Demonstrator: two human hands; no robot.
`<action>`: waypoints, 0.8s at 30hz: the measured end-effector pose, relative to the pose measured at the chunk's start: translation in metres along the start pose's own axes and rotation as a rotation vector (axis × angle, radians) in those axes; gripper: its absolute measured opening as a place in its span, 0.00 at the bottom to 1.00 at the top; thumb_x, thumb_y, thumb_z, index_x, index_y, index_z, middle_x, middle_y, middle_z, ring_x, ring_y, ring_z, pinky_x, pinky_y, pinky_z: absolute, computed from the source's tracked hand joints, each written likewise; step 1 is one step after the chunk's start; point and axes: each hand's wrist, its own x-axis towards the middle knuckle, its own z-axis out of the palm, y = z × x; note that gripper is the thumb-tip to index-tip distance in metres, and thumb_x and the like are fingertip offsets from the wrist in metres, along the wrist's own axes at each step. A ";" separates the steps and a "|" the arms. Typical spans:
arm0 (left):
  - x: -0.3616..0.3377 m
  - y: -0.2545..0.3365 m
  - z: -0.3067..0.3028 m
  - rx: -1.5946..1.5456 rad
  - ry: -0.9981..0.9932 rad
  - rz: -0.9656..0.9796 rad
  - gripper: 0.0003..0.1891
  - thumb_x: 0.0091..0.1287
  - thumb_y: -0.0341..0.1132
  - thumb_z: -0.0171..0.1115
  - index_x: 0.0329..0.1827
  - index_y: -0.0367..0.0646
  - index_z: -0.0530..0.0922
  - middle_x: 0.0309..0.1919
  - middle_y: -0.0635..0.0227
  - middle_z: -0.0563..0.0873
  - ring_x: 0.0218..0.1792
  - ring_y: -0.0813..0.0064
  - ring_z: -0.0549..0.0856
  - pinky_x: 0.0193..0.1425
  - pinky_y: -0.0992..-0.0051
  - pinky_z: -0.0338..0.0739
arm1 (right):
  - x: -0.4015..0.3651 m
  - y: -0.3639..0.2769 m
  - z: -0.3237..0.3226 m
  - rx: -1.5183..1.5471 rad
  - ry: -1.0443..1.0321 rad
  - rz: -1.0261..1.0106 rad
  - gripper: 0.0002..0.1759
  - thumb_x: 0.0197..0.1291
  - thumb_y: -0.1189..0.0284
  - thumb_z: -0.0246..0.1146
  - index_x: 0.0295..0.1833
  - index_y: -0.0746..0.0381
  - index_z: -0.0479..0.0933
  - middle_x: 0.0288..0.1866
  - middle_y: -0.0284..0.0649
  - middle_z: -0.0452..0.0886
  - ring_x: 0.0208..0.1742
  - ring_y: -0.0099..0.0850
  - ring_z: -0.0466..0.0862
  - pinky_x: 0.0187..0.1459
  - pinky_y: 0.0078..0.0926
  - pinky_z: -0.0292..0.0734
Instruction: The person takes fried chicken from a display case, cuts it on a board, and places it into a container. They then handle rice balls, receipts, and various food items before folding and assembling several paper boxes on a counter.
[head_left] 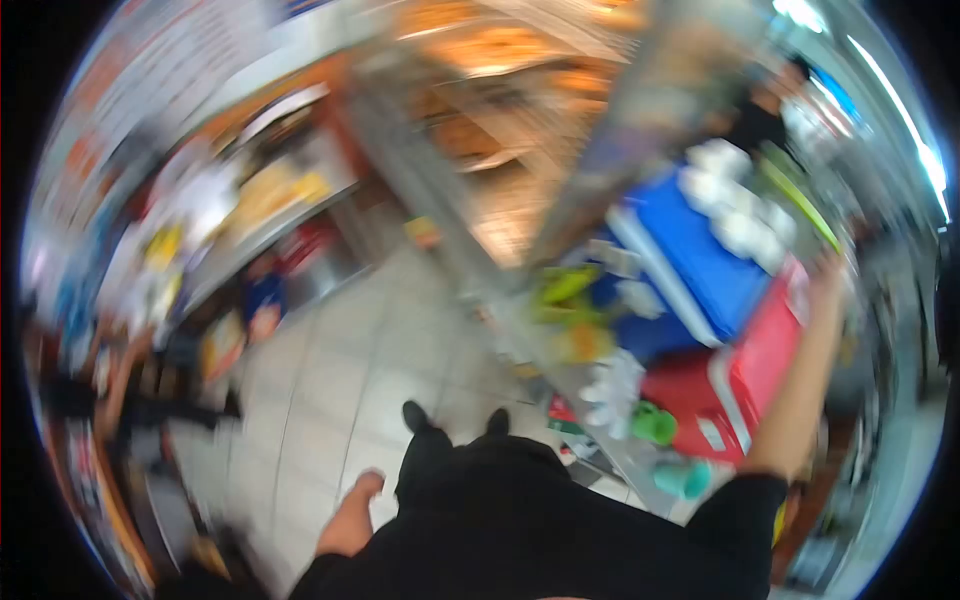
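My right arm reaches out over the red cooler box point(740, 370). My right hand point(828, 270) is smeared by motion close to the end of a long lime-green edged object point(805, 205); whether it grips it I cannot make out. White rounded packets or cups point(735, 205) lie on the blue cooler box point(690, 255) just left of that hand. Low at my side hangs my left hand point(370, 482), over the tiled floor and away from any object. It is small and blurred, and its fingers cannot be made out.
A tall metal rack point(480, 200) with lit trays of food stands ahead. Green cups point(655, 424) and a teal cup point(683, 480) are by the red box. At left is a steel counter point(270, 225) with a person point(115, 390) nearby. Another person point(765, 115) stands far right.
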 end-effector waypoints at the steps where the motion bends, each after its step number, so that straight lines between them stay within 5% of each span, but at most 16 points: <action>1: -0.024 -0.012 -0.002 -0.364 -0.241 -0.391 0.14 0.60 0.42 0.60 0.36 0.42 0.88 0.40 0.53 0.89 0.43 0.53 0.88 0.49 0.54 0.80 | -0.061 -0.127 0.085 0.385 0.263 0.514 0.22 0.76 0.57 0.52 0.66 0.57 0.71 0.49 0.39 0.83 0.39 0.32 0.80 0.46 0.35 0.83; 2: -0.037 -0.036 0.036 0.016 -0.104 -0.024 0.14 0.60 0.39 0.56 0.35 0.41 0.88 0.38 0.50 0.89 0.42 0.52 0.88 0.48 0.54 0.81 | -0.046 -0.071 0.036 0.409 -0.203 0.535 0.27 0.76 0.55 0.52 0.71 0.60 0.68 0.57 0.43 0.81 0.51 0.35 0.82 0.55 0.41 0.80; 3: -0.046 -0.048 0.065 -0.156 -0.028 -0.187 0.15 0.60 0.38 0.56 0.36 0.40 0.88 0.40 0.47 0.88 0.43 0.49 0.88 0.49 0.52 0.80 | -0.062 -0.075 0.062 0.379 0.025 0.444 0.30 0.74 0.51 0.53 0.71 0.60 0.68 0.59 0.44 0.81 0.57 0.37 0.82 0.57 0.43 0.80; 4: -0.054 -0.059 0.091 -0.338 0.079 -0.336 0.15 0.59 0.38 0.55 0.37 0.38 0.87 0.41 0.44 0.87 0.44 0.47 0.87 0.50 0.51 0.80 | -0.079 -0.125 0.113 0.260 0.151 0.560 0.32 0.73 0.51 0.54 0.73 0.59 0.67 0.50 0.38 0.82 0.49 0.33 0.82 0.54 0.40 0.80; 5: -0.133 0.007 -0.029 -0.525 0.091 -0.424 0.19 0.63 0.43 0.56 0.41 0.37 0.88 0.46 0.44 0.87 0.49 0.48 0.87 0.55 0.53 0.80 | -0.112 -0.169 0.166 0.178 0.265 0.581 0.22 0.72 0.51 0.57 0.56 0.57 0.78 0.31 0.29 0.78 0.29 0.22 0.77 0.34 0.26 0.78; 6: -0.141 -0.013 -0.002 -0.637 0.220 -0.466 0.18 0.62 0.42 0.57 0.41 0.35 0.87 0.44 0.43 0.87 0.47 0.47 0.88 0.54 0.54 0.81 | -0.105 -0.143 0.151 0.437 -0.282 0.573 0.19 0.72 0.52 0.60 0.32 0.52 0.73 0.18 0.24 0.67 0.15 0.17 0.63 0.16 0.18 0.62; 7: -0.169 -0.010 -0.021 -0.772 0.264 -0.542 0.17 0.63 0.41 0.58 0.43 0.36 0.87 0.45 0.44 0.87 0.49 0.48 0.87 0.55 0.55 0.81 | -0.157 -0.210 0.227 0.467 -0.004 0.594 0.26 0.72 0.53 0.61 0.22 0.48 0.60 0.12 0.21 0.57 0.09 0.16 0.54 0.09 0.17 0.48; 11: -0.248 -0.067 0.022 -0.946 0.425 -0.586 0.18 0.66 0.44 0.56 0.48 0.41 0.86 0.52 0.49 0.87 0.57 0.52 0.84 0.61 0.59 0.77 | -0.206 -0.190 0.334 0.737 -0.425 0.497 0.21 0.75 0.54 0.57 0.28 0.51 0.69 0.15 0.21 0.59 0.12 0.14 0.57 0.13 0.15 0.54; 13: -0.284 -0.120 0.064 -0.843 0.114 -0.369 0.20 0.71 0.47 0.53 0.48 0.45 0.88 0.54 0.52 0.86 0.58 0.52 0.83 0.63 0.58 0.76 | -0.322 -0.314 0.435 0.705 -0.371 0.464 0.13 0.76 0.58 0.56 0.45 0.55 0.76 0.20 0.23 0.65 0.14 0.14 0.62 0.14 0.14 0.59; 14: -0.301 -0.142 0.102 -0.755 0.041 -0.267 0.20 0.72 0.49 0.51 0.49 0.46 0.88 0.54 0.53 0.86 0.57 0.51 0.84 0.63 0.58 0.76 | -0.311 -0.282 0.470 0.881 -0.521 0.556 0.17 0.75 0.60 0.57 0.62 0.56 0.73 0.23 0.25 0.68 0.15 0.15 0.63 0.14 0.14 0.59; 16: -0.373 -0.169 0.138 -0.902 0.037 -0.452 0.21 0.72 0.49 0.53 0.50 0.45 0.88 0.50 0.49 0.87 0.55 0.48 0.84 0.64 0.55 0.75 | -0.377 -0.371 0.560 0.762 -0.474 0.576 0.13 0.72 0.58 0.62 0.50 0.55 0.75 0.20 0.23 0.64 0.13 0.16 0.59 0.14 0.14 0.57; 18: -0.412 -0.197 0.229 -0.453 0.176 -0.553 0.13 0.66 0.35 0.55 0.37 0.38 0.87 0.44 0.49 0.88 0.47 0.49 0.87 0.53 0.56 0.82 | -0.426 -0.437 0.645 0.651 -0.369 0.697 0.16 0.67 0.55 0.68 0.38 0.53 0.72 0.18 0.21 0.63 0.12 0.15 0.57 0.13 0.16 0.53; 20: -0.474 -0.205 0.222 -0.619 -0.134 -0.789 0.09 0.62 0.28 0.57 0.32 0.38 0.87 0.40 0.48 0.89 0.43 0.52 0.88 0.49 0.59 0.84 | -0.447 -0.446 0.729 0.845 -0.535 0.694 0.14 0.67 0.57 0.68 0.46 0.52 0.76 0.24 0.24 0.67 0.16 0.16 0.59 0.17 0.16 0.53; 21: -0.490 -0.218 0.259 -0.569 -0.134 -0.819 0.08 0.62 0.33 0.60 0.35 0.43 0.87 0.41 0.55 0.89 0.45 0.56 0.88 0.50 0.60 0.83 | -0.472 -0.478 0.769 0.897 -0.479 0.734 0.19 0.67 0.63 0.68 0.61 0.52 0.77 0.23 0.23 0.67 0.17 0.14 0.61 0.16 0.16 0.50; 22: -0.503 -0.222 0.306 -0.491 -0.138 -0.776 0.08 0.62 0.38 0.62 0.37 0.47 0.88 0.43 0.61 0.89 0.48 0.61 0.87 0.52 0.61 0.83 | -0.485 -0.497 0.806 0.877 -0.587 0.740 0.18 0.66 0.58 0.68 0.59 0.47 0.78 0.30 0.27 0.71 0.17 0.16 0.58 0.18 0.17 0.54; 24: -0.528 -0.220 0.355 -0.337 -0.209 -0.617 0.10 0.62 0.47 0.67 0.42 0.57 0.89 0.47 0.74 0.90 0.54 0.70 0.85 0.55 0.64 0.81 | -0.521 -0.544 0.877 0.908 -0.638 0.731 0.15 0.66 0.57 0.69 0.54 0.50 0.79 0.23 0.25 0.67 0.17 0.17 0.60 0.19 0.18 0.55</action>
